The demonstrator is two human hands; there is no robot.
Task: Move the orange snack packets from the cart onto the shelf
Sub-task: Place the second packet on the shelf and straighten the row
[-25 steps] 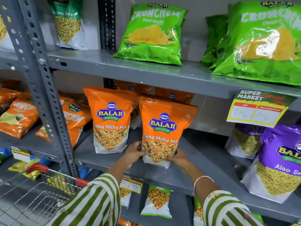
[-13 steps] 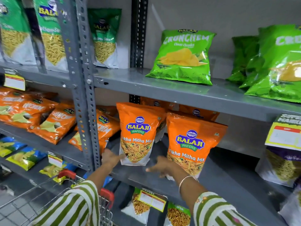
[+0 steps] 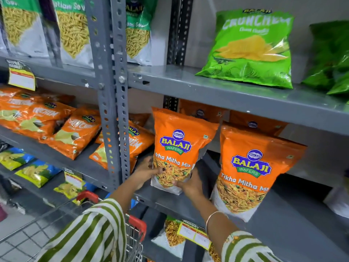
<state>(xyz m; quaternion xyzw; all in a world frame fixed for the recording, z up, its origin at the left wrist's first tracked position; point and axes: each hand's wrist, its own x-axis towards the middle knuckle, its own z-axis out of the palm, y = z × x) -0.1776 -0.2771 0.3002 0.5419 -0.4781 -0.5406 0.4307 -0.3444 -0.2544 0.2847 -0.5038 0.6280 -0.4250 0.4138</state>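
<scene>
Two orange Balaji Tikha Mitha Mix packets stand upright on the grey middle shelf (image 3: 185, 205). My left hand (image 3: 146, 172) grips the left packet (image 3: 179, 146) at its lower left edge, and my right hand (image 3: 190, 184) holds its lower right corner. The right packet (image 3: 253, 167) stands free beside it. More orange packets (image 3: 253, 121) stand behind both. The wire cart (image 3: 135, 235) with red trim sits below my left sleeve; its inside is hidden.
A grey perforated upright (image 3: 113, 91) stands just left of the held packet. Orange Crunchem bags (image 3: 75, 133) lie on the left shelf bay. Green Crunchem bags (image 3: 251, 48) sit on the shelf above. Price tags (image 3: 194, 235) hang from the shelf edge below.
Both hands let go of the right packet and moved left onto the left packet. The view has swung left and closer.
</scene>
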